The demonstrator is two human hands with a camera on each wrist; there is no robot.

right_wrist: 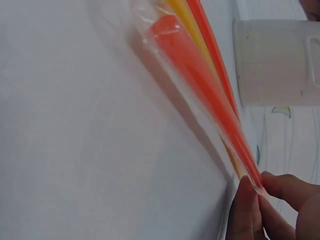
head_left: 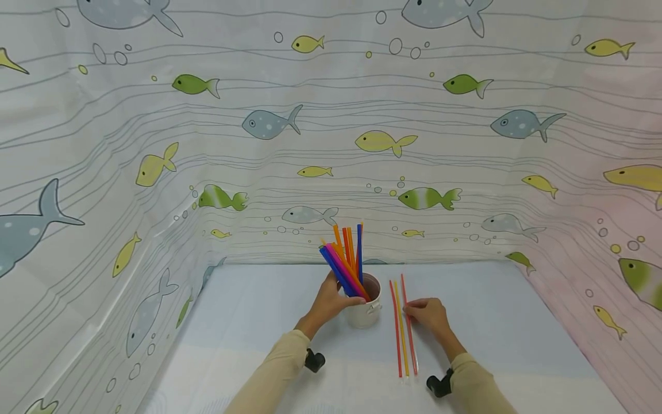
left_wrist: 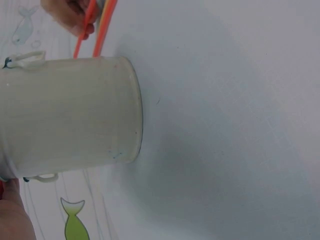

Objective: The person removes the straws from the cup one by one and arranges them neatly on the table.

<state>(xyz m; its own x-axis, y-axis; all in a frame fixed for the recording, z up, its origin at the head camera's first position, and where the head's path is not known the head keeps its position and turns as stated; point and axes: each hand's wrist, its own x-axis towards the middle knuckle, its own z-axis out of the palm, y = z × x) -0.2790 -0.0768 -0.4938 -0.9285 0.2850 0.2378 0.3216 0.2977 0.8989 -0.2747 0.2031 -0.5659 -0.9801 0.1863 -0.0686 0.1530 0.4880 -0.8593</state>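
A white metal pail (head_left: 364, 315) with small side handles stands on the table, holding several blue, magenta, orange and red drinking straws (head_left: 347, 267). At its rim my left hand (head_left: 331, 299) grips a leaning bunch of these straws, thumb in front; the lower straw ends are hidden. To the pail's right, two straws lie side by side, a red straw (head_left: 395, 328) and a yellow straw (head_left: 402, 330). Beside them my right hand (head_left: 429, 313) pinches another red straw (right_wrist: 200, 85), in a clear wrapper, between thumb and fingertips. The right wrist view shows its near end tilted up off the table.
The pale table (head_left: 248, 322) is enclosed by a fish-patterned curtain (head_left: 331, 172) at the back and both sides. A black wrist camera (head_left: 314, 360) sits below the left hand, another black camera (head_left: 439, 384) below the right.
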